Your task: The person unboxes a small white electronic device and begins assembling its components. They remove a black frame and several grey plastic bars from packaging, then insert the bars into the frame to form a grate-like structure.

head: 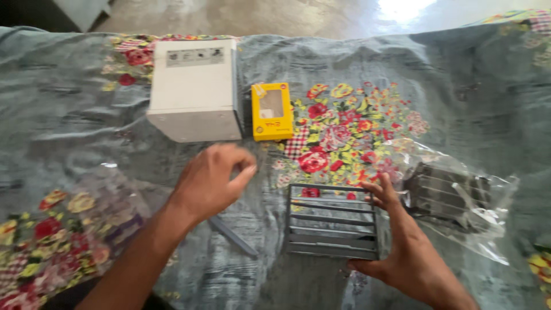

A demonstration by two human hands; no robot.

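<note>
My right hand [404, 247] grips the right side of a dark grey slatted vent grille [332, 221] lying on the floral cloth. My left hand [212, 181] hovers to the grille's left, fingers curled loosely with nothing in them, blurred. Just under it lies a thin grey slat [234, 236] on the cloth. A clear plastic bag [459, 198] holding another dark grille part sits right of my right hand.
A white box [195, 89] stands at the back, with a small yellow box with a clear window [271, 111] beside it. A grey-green cloth with flower prints [344, 126] covers the surface. Bare floor [258, 14] shows beyond the far edge.
</note>
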